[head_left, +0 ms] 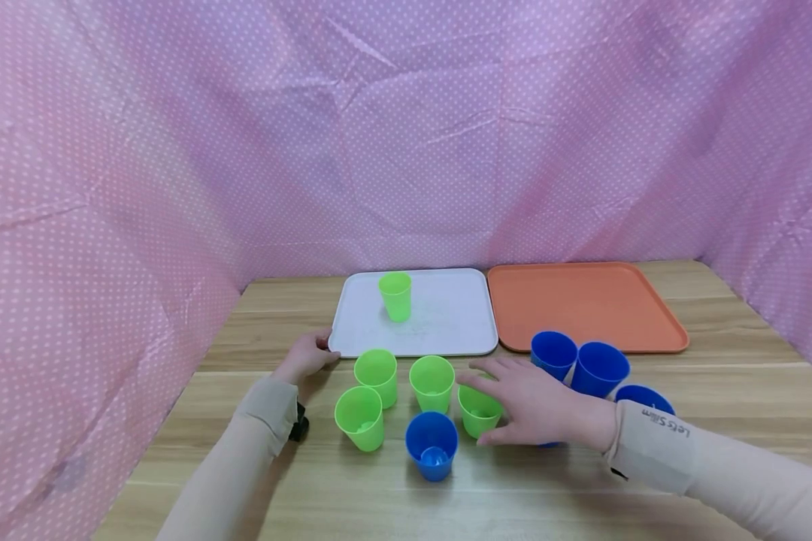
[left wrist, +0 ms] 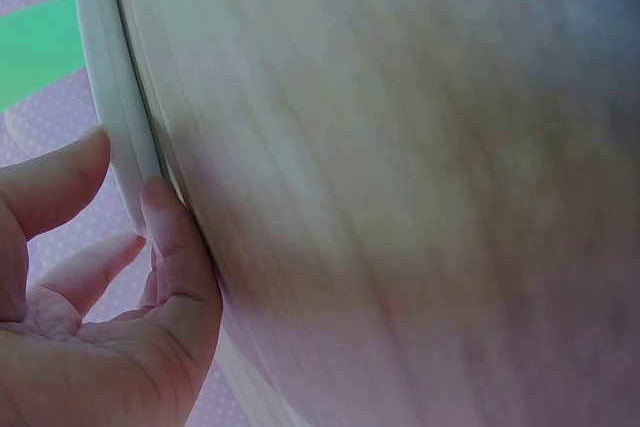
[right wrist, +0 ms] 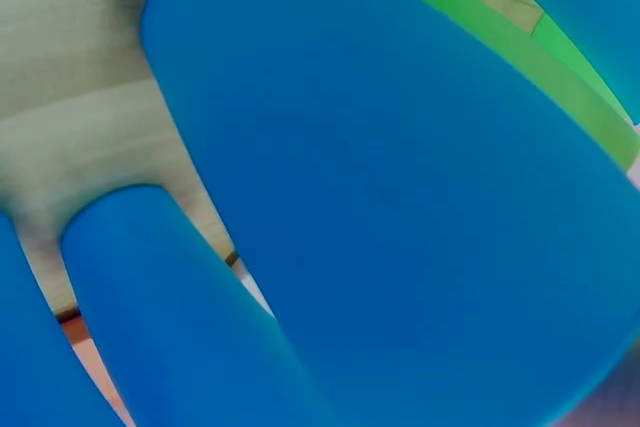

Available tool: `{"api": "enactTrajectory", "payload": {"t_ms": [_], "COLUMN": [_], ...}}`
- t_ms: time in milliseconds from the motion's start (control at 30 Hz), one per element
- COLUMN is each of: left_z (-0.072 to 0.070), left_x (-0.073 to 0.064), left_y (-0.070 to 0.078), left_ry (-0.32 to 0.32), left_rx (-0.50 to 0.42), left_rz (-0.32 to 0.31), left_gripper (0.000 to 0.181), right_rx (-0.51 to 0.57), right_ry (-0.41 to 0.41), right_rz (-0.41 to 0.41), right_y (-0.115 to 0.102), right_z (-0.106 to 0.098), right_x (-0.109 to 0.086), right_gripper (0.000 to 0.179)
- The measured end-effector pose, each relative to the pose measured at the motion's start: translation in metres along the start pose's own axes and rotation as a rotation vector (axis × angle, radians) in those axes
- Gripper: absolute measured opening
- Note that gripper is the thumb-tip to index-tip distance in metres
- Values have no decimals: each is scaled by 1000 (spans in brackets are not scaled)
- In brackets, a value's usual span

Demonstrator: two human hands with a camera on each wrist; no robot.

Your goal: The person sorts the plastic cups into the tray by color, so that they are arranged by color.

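Observation:
At the near left corner of the white tray [head_left: 446,330], my left hand [head_left: 307,356] pinches the rim; in the left wrist view the thumb and a finger [left wrist: 180,237] lie on either side of that edge. One green cup [head_left: 395,299] stands upright on this tray. My right hand [head_left: 524,398] is spread over a green cup [head_left: 477,421], thumb on the near side and fingers past its far rim, partly covering it. A large blue cup [right wrist: 380,187] fills the right wrist view, where the right fingers are hidden.
Left of the right hand stand three more green cups [head_left: 360,421] and a blue cup [head_left: 433,451] in front. Several blue cups [head_left: 601,368] cluster beyond and under the right wrist. An orange tray [head_left: 575,308] lies beside the white one, before a pink dotted curtain [head_left: 419,135].

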State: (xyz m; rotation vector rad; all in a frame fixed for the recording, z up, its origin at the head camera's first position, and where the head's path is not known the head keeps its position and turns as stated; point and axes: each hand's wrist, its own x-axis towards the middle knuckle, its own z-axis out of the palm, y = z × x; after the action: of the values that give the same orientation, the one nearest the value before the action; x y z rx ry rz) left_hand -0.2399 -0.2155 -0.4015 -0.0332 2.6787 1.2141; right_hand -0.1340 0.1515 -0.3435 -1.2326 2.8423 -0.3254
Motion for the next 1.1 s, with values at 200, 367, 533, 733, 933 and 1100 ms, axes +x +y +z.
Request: {"api": "enactTrajectory", "payload": {"t_ms": [200, 367, 533, 733, 933, 1100], "left_z": [-2, -3, -4, -5, -5, -4], "left_x": [3, 5, 6, 7, 6, 6], "left_y": [2, 0, 1, 1, 2, 1], "left_ry": [-3, 0, -1, -11, -6, 0], "left_rx": [-12, -19, 3, -10, -7, -4], "left_rz": [6, 21, 12, 21, 32, 45], "left_gripper": [10, 7, 8, 8, 8, 8], "right_rx": [1, -3, -10, -33, -45, -51], "right_ry": [-12, -9, -6, 22, 24, 38], "right_rz": [16, 19, 15, 2, -6, -16], "right_y": [0, -2, -2, -1, -2, -3], "right_z": [2, 2, 3, 5, 3, 0], "right_x": [2, 2, 3, 5, 6, 7], "right_gripper": [81, 79, 74, 68, 66, 64]}}
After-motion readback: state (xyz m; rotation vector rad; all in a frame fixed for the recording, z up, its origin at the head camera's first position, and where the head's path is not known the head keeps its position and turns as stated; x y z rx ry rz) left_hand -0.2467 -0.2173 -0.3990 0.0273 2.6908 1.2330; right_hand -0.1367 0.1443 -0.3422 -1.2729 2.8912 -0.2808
